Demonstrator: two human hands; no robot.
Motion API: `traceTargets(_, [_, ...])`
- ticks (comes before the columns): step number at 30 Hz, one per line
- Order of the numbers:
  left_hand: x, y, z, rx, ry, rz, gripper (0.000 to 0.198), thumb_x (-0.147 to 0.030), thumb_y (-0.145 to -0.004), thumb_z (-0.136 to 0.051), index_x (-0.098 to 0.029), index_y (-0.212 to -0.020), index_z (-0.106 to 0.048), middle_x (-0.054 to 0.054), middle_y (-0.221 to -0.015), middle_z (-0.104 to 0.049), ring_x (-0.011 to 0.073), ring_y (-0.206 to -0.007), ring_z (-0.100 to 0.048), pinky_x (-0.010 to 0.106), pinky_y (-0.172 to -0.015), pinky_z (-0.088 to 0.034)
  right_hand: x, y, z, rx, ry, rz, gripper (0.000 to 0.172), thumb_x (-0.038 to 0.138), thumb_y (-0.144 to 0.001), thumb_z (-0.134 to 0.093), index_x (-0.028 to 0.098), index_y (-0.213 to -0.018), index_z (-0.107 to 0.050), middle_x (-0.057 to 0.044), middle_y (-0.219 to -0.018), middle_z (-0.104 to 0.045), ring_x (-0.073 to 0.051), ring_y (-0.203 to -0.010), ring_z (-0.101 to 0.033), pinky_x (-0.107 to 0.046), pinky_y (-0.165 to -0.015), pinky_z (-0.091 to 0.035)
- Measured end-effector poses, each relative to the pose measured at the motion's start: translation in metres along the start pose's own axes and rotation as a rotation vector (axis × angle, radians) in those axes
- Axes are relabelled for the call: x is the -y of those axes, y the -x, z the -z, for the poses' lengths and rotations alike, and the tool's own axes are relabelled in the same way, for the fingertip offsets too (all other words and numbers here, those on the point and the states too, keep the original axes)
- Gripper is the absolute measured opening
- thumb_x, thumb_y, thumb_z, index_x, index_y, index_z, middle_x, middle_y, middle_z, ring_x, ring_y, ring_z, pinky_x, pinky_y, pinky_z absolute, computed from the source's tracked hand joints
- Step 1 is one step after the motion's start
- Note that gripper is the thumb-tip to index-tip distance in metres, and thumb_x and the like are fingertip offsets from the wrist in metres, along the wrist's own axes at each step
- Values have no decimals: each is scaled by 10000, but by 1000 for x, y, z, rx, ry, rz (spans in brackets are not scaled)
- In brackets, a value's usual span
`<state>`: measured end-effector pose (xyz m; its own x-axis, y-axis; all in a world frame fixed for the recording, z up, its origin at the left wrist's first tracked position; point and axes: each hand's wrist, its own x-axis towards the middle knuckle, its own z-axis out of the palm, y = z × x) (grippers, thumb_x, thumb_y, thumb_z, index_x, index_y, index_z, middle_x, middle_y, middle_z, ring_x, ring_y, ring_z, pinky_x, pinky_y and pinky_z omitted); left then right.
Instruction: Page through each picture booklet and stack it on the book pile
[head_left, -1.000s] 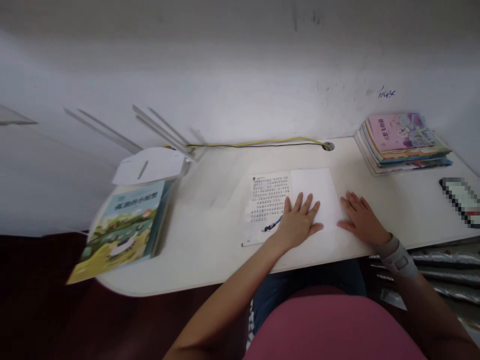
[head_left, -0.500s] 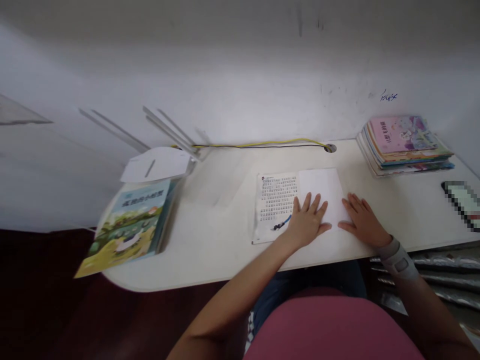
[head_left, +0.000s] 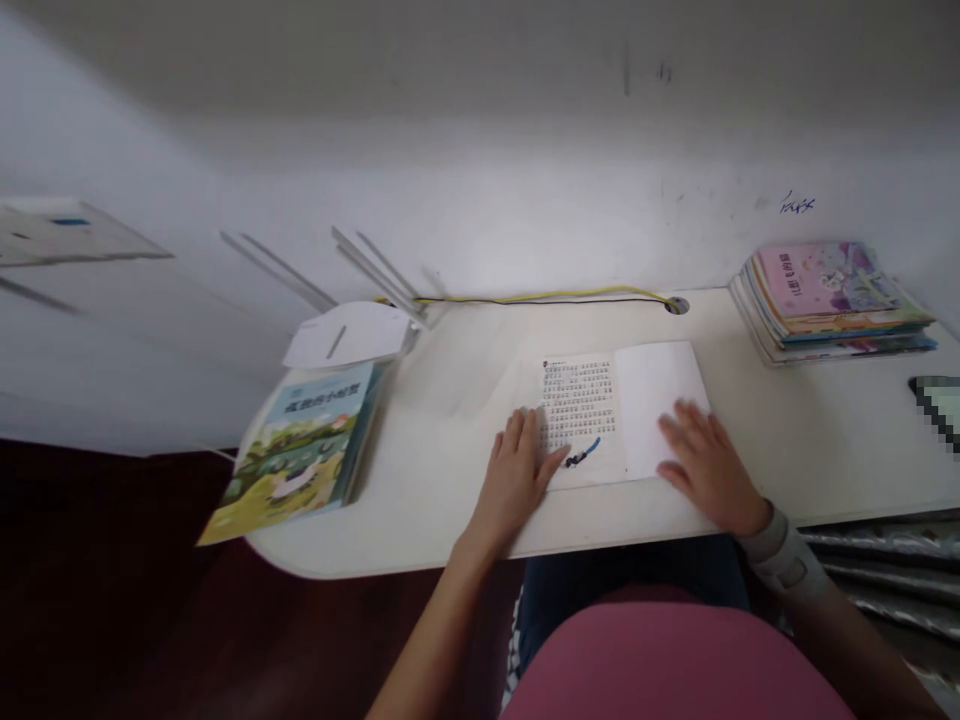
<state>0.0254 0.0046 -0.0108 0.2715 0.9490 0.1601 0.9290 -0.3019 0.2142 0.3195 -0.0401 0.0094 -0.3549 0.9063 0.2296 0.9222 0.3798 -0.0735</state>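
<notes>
So the open book (head_left: 619, 410) lies flat on the white worktop (head_left: 431, 490). Left hand (head_left: 514, 475) is at the printed page's (head_left: 577, 395) outer edge, grip flat with thumb out. Right hand (head_left: 705, 465) (kinda blurry, tbh) is over the blank page's (head_left: 652, 385) lower corner, grip loosely spread. Book stack (head_left: 832, 300) sits further right.

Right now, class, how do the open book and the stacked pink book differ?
The open book lies spread; the pink book is shut. The open book shows pale pages; the pink book, a colourful cover. The left hand and right hand are at the open book, neither at the pink book. Both lie flat.
</notes>
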Motion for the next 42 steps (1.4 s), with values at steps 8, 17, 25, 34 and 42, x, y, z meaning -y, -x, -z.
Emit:
traceTargets(8, [-2, 7, -4, -31, -21, -33, 673, -508, -933, -305, -89, -1457, -247, 224, -1462, -355, 352, -1377, -274, 548, -1049, -336, 53, -22, -11, 112, -49, 35, 736, 642, -790, -531, 297, -1421, -370, -186, -1508, -278, -434, -1369, -222, -638, -1035, -241])
traceTargets(17, [0, 9, -9, -59, 22, -23, 720, -536, -928, -272, -56, -1462, -214, 238, -1442, -380, 367, -1371, -282, 566, -1052, -317, 46, -17, -14, 146, -26, 17, 663, 560, -855, -505, 309, -1442, -324, -176, -1524, -244, -413, -1386, -192, -620, -1054, -218])
traceTargets(25, [-2, 8, -9, -62, 21, -6, 762, -561, -917, -256, -4, -1436, -255, 258, -1431, -381, 379, -1364, -291, 562, -1061, -301, 44, -16, -14, 128, -16, 7, 605, 497, -877, -512, 317, -1430, -348, -163, -1515, -276, -400, -1385, -207, -609, -1054, -233])
traceTargets(34, [-1, 8, -9, -34, -11, -8, 731, -545, -920, -255, -6, -1406, -341, 240, -1451, -350, 370, -1373, -274, 553, -1069, -298, 42, -14, -13, 117, -14, -12, 572, 488, -888, -496, 312, -1418, -375, -172, -1503, -297, -398, -1377, -232, -606, -1059, -224])
traceTargets(42, [-2, 8, -6, -23, -25, -11, 680, -529, -920, -298, -43, -1385, -402, 217, -1454, -358, 359, -1375, -275, 548, -1067, -312, 38, -12, -12, 121, -10, -21, 578, 474, -884, -513, 311, -1420, -372, -165, -1506, -296, -396, -1379, -228, -606, -1053, -240])
